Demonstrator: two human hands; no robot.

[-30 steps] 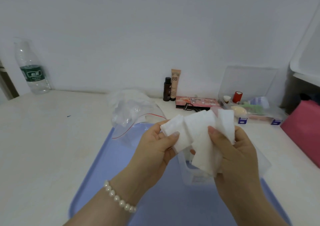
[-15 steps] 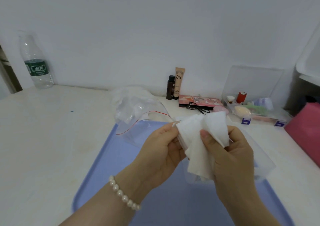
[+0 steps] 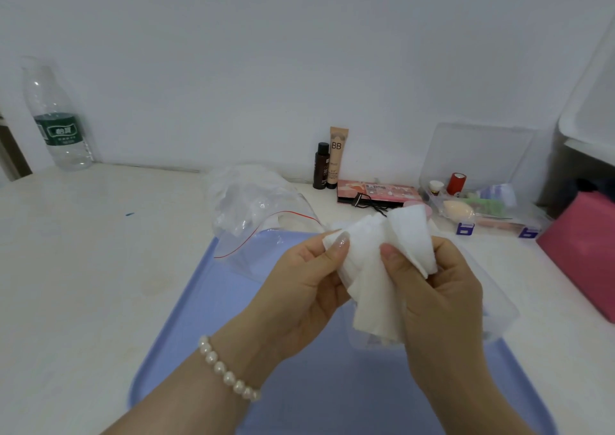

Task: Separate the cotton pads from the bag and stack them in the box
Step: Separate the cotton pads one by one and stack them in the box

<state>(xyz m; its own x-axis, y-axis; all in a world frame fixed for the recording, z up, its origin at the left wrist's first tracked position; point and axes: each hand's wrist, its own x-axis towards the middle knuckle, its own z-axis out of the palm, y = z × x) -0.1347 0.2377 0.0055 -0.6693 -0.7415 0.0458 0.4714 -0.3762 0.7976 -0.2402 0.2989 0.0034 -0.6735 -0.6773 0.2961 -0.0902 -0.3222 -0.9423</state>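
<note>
Both hands hold a fanned bunch of white cotton pads point(image 3: 372, 268) above a blue tray point(image 3: 206, 301). My left hand point(image 3: 309, 281) pinches the left edge of the bunch with thumb and fingers. The thumb of my right hand point(image 3: 439, 301) presses on the pads' middle, its fingers curled behind them. A clear plastic box point(image 3: 499, 314) sits on the tray under and behind my right hand, mostly hidden. The clear zip bag point(image 3: 253, 208) with a red seal line lies crumpled at the tray's far left corner.
A water bottle point(image 3: 58, 118) stands far left by the wall. At the back stand a dark bottle point(image 3: 321, 166) and a BB cream tube point(image 3: 337, 156), beside a pink palette point(image 3: 376, 193). An open clear organiser point(image 3: 482, 201) holds cosmetics. A pink box point(image 3: 585, 251) is at right.
The pads have been drawn closer together, then fanned slightly again. My left thumb has slid along the left pad's edge. The camera view shifted a little.
</note>
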